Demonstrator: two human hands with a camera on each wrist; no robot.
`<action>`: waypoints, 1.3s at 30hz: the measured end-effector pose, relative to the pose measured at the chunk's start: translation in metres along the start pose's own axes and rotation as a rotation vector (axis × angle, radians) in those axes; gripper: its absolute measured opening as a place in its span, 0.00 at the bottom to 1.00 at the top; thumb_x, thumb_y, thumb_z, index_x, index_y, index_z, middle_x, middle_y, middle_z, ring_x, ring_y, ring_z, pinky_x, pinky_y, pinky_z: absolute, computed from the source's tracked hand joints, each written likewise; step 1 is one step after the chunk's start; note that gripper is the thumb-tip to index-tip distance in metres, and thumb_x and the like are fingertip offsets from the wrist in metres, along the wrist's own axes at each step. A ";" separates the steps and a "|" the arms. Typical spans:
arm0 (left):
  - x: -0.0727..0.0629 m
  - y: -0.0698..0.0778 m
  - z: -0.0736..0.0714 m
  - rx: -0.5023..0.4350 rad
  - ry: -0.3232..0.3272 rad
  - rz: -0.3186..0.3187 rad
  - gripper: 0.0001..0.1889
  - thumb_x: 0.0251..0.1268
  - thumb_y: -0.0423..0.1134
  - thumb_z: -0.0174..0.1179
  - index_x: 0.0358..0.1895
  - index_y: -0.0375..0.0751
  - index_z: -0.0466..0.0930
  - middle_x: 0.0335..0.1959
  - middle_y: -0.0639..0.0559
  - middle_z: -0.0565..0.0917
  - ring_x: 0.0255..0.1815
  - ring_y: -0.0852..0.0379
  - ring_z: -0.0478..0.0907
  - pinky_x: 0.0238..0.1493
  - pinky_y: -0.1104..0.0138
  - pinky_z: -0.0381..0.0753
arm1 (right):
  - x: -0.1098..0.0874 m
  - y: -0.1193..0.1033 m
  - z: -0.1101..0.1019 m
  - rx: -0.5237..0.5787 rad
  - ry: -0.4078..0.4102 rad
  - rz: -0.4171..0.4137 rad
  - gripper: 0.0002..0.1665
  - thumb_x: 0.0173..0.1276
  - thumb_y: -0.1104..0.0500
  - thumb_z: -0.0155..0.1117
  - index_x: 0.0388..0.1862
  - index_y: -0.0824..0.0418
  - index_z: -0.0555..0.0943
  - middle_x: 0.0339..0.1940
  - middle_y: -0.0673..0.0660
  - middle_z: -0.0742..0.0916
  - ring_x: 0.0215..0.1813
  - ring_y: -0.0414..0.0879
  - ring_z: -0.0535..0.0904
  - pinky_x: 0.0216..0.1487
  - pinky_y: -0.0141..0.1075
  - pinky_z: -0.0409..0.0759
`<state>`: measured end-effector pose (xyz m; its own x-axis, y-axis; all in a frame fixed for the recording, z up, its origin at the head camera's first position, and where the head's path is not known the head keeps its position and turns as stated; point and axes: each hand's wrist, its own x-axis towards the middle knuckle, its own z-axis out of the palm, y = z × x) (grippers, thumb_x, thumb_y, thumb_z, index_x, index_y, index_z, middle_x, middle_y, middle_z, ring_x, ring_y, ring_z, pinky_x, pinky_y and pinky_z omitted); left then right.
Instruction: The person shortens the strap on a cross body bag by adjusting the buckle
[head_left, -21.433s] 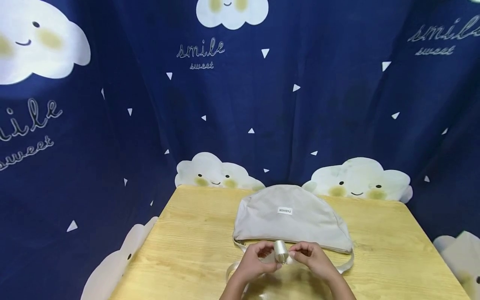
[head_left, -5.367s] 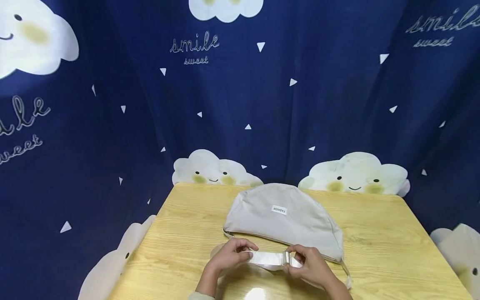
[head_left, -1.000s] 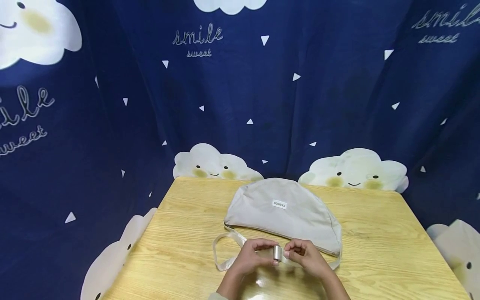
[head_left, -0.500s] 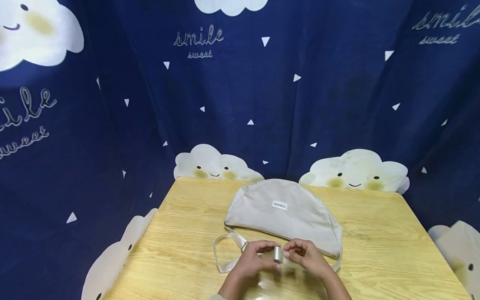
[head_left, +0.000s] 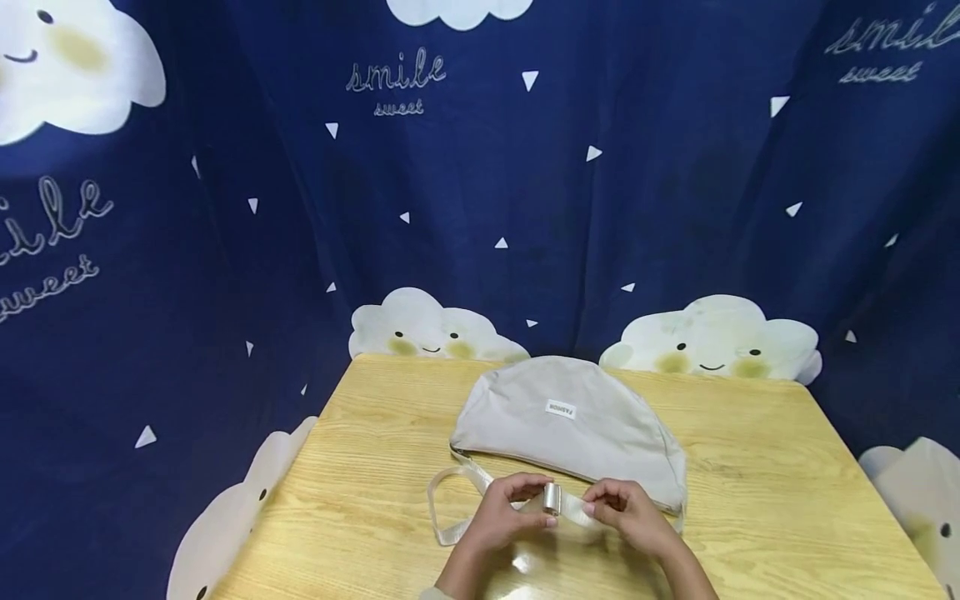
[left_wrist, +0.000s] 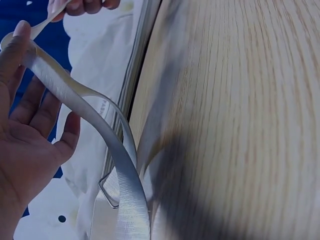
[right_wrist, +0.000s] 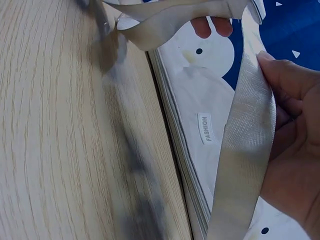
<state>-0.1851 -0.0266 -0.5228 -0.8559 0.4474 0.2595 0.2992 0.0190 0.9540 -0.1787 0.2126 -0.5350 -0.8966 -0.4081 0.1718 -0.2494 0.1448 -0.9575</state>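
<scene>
A pale cream bag [head_left: 570, 425] with a "FASHION" label lies on the wooden table, just beyond both hands. My left hand [head_left: 498, 515] pinches the bag's shoulder strap [left_wrist: 90, 112] at the metal slide buckle [head_left: 552, 499], between thumb and fingers. A short stretch of webbing runs from the buckle to my right hand [head_left: 626, 512]. There, thumb and curled fingers pinch the strap [right_wrist: 245, 130], seen from close by in the right wrist view. In the left wrist view, the strap hangs down in a loop towards the table, near a metal ring [left_wrist: 106, 192].
More strap [head_left: 432, 500] lies looped on the table left of the hands. The bag's zipper edge [right_wrist: 172, 130] faces me. Behind the wooden table [head_left: 337, 500] hangs a dark blue curtain [head_left: 480, 183] printed with clouds and triangles.
Over the last second my right hand moves right, away from the buckle, and more webbing shows between the hands. About five seconds ago the strap was stretched flat, with the buckle at my right hand.
</scene>
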 end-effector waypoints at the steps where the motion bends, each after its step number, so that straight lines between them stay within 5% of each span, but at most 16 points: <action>1: 0.000 -0.004 0.001 0.000 0.002 -0.005 0.23 0.45 0.29 0.71 0.50 0.32 0.78 0.43 0.47 0.83 0.42 0.54 0.79 0.48 0.52 0.74 | 0.001 0.000 0.001 -0.001 0.004 0.008 0.06 0.64 0.64 0.62 0.37 0.67 0.80 0.31 0.59 0.83 0.28 0.39 0.75 0.29 0.34 0.75; 11: 0.001 -0.025 0.001 0.021 0.027 0.002 0.22 0.45 0.33 0.72 0.48 0.36 0.80 0.40 0.50 0.84 0.40 0.56 0.79 0.45 0.53 0.75 | 0.012 -0.004 0.014 0.031 0.028 0.006 0.06 0.64 0.66 0.61 0.37 0.68 0.80 0.32 0.63 0.83 0.29 0.39 0.75 0.30 0.33 0.75; 19: 0.000 -0.030 -0.001 0.058 0.079 -0.046 0.22 0.46 0.34 0.71 0.49 0.39 0.79 0.39 0.52 0.83 0.41 0.46 0.78 0.44 0.52 0.74 | 0.013 -0.004 0.019 0.002 0.075 0.088 0.11 0.62 0.64 0.64 0.41 0.70 0.80 0.33 0.61 0.83 0.31 0.42 0.78 0.32 0.34 0.77; 24: -0.001 -0.020 -0.001 0.072 0.124 -0.072 0.22 0.44 0.30 0.72 0.47 0.37 0.79 0.38 0.47 0.82 0.41 0.40 0.77 0.46 0.50 0.73 | 0.002 0.003 0.010 -0.018 0.053 0.098 0.15 0.61 0.64 0.65 0.44 0.73 0.78 0.31 0.58 0.83 0.30 0.41 0.78 0.30 0.32 0.77; 31: -0.004 0.009 -0.002 0.052 0.122 -0.100 0.21 0.45 0.28 0.71 0.47 0.33 0.79 0.39 0.37 0.80 0.39 0.52 0.76 0.47 0.48 0.72 | -0.007 0.010 0.003 -0.051 0.044 0.111 0.10 0.63 0.64 0.63 0.39 0.71 0.81 0.31 0.59 0.84 0.27 0.38 0.74 0.27 0.31 0.74; 39: -0.001 0.005 -0.004 -0.015 0.085 -0.073 0.20 0.45 0.25 0.69 0.47 0.32 0.79 0.39 0.43 0.82 0.42 0.35 0.76 0.47 0.46 0.72 | 0.003 0.009 0.010 -0.074 0.063 0.049 0.07 0.64 0.63 0.62 0.37 0.67 0.82 0.29 0.57 0.84 0.27 0.38 0.73 0.27 0.32 0.74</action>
<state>-0.1839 -0.0306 -0.5175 -0.9080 0.3678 0.2008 0.2292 0.0346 0.9728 -0.1803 0.2031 -0.5451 -0.9289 -0.3420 0.1420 -0.2294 0.2302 -0.9457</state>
